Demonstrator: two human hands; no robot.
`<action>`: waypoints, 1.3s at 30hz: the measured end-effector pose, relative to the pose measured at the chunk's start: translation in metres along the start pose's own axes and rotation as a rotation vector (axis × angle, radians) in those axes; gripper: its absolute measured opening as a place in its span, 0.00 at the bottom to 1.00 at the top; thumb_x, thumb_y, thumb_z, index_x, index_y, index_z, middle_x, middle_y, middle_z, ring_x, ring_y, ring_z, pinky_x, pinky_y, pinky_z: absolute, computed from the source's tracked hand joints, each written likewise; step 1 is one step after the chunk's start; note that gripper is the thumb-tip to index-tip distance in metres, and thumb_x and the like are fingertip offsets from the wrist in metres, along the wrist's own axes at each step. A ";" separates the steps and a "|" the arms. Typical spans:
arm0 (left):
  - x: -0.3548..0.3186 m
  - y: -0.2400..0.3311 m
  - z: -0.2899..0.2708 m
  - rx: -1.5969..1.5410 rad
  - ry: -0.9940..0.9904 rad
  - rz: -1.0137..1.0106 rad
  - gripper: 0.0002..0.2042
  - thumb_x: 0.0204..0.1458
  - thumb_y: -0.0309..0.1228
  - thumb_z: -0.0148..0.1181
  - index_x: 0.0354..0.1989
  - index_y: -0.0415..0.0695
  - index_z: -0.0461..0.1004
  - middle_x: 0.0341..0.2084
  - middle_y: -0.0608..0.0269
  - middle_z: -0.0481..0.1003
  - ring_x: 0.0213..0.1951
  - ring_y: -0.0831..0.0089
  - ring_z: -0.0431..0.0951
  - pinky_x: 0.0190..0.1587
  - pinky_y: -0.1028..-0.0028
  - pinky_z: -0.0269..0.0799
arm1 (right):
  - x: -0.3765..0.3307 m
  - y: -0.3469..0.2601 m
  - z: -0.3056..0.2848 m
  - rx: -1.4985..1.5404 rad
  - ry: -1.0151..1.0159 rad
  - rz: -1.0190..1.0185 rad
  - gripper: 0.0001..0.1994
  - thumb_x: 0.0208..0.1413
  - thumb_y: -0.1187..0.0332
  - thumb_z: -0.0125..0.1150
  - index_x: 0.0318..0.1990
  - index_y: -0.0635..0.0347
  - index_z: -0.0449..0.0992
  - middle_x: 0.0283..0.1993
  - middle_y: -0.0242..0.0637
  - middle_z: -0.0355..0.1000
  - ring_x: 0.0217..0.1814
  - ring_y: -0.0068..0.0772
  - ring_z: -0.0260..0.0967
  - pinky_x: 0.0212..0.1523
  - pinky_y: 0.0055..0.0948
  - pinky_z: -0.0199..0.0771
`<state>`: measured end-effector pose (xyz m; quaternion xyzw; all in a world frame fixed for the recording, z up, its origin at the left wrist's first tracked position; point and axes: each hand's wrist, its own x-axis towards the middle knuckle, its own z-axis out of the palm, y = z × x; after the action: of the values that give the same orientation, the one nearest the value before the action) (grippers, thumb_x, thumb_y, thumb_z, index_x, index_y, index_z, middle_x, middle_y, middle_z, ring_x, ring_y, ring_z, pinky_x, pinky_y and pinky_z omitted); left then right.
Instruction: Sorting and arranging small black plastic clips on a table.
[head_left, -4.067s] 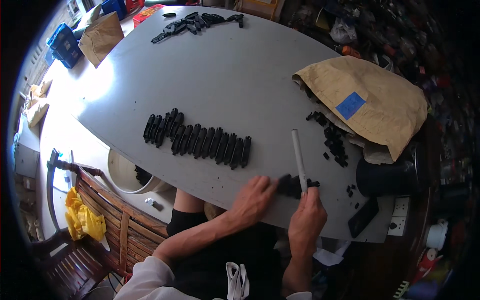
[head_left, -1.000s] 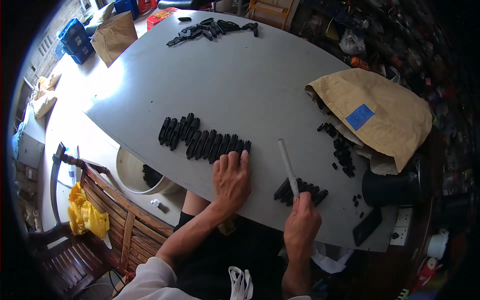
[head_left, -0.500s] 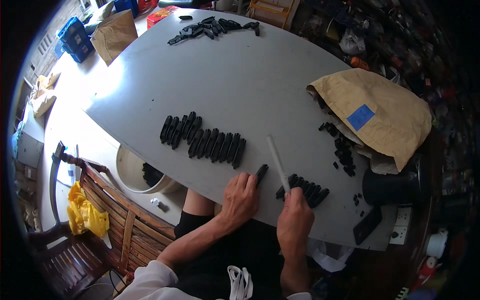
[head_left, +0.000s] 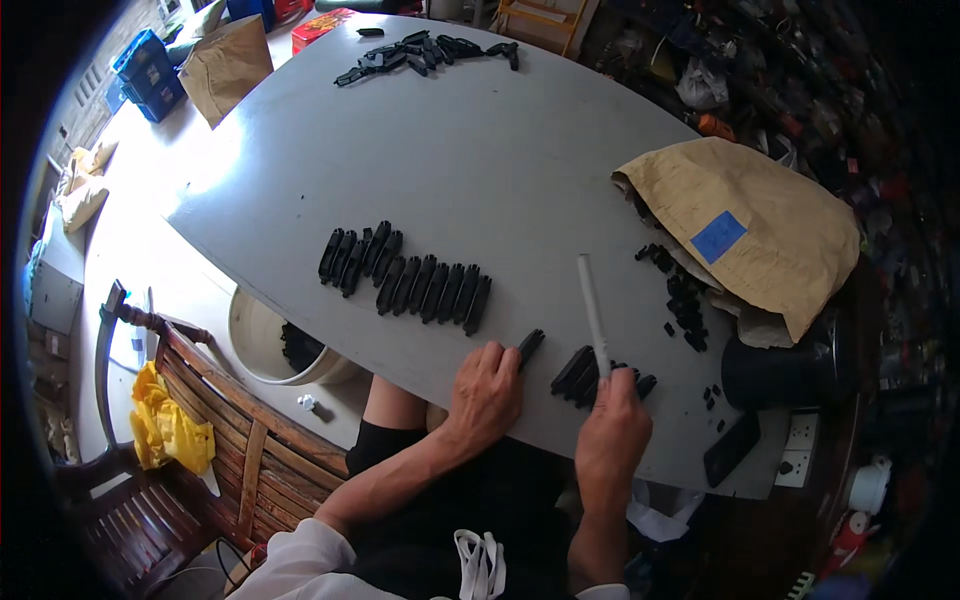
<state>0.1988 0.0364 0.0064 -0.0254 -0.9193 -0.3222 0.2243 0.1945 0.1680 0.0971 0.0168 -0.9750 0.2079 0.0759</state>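
Observation:
My left hand [head_left: 486, 388] rests on the grey table [head_left: 480, 160] near its front edge, fingertips on one black plastic piece [head_left: 530, 346]. My right hand [head_left: 614, 428] grips a white marker-like stick [head_left: 592, 312] that points away from me, and lies over a small group of black pieces [head_left: 580, 372]. A tidy row of black pieces [head_left: 410, 276] lies further left on the table. More small black bits [head_left: 680, 295] spill out beside a brown paper bag [head_left: 745, 225] at the right.
Another heap of black pieces [head_left: 425, 52] lies at the table's far edge. A white bucket [head_left: 262, 345] stands under the table by a wooden chair [head_left: 215, 425]. A black pot [head_left: 780, 370] and a dark flat phone-like object [head_left: 730, 448] sit at the right corner.
My left hand went to the row of black pieces, came back toward the front edge with one piece and set it beside the small group. My right hand kept the white stick.

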 end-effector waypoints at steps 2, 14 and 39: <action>-0.002 0.003 0.012 -0.033 -0.069 0.015 0.10 0.43 0.22 0.57 0.35 0.38 0.67 0.29 0.53 0.64 0.33 0.56 0.68 0.35 0.63 0.65 | -0.002 0.002 -0.001 0.025 -0.007 0.037 0.06 0.62 0.71 0.46 0.34 0.64 0.64 0.27 0.53 0.70 0.31 0.57 0.70 0.30 0.45 0.68; 0.024 -0.024 -0.018 0.370 0.107 0.013 0.16 0.42 0.24 0.57 0.42 0.37 0.70 0.33 0.55 0.65 0.36 0.60 0.66 0.39 0.64 0.62 | -0.010 0.006 0.010 0.062 -0.098 0.011 0.05 0.61 0.71 0.48 0.34 0.63 0.65 0.29 0.50 0.70 0.31 0.53 0.71 0.29 0.44 0.68; -0.004 -0.007 -0.011 -0.008 0.051 -0.027 0.11 0.38 0.21 0.54 0.33 0.38 0.66 0.27 0.52 0.63 0.32 0.55 0.66 0.35 0.61 0.63 | -0.013 -0.007 0.017 0.050 -0.188 0.009 0.04 0.61 0.74 0.45 0.35 0.64 0.65 0.31 0.53 0.71 0.37 0.58 0.71 0.33 0.45 0.70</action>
<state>0.2051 0.0244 0.0084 -0.0057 -0.9123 -0.3294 0.2433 0.2058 0.1553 0.0827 0.0336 -0.9725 0.2299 -0.0171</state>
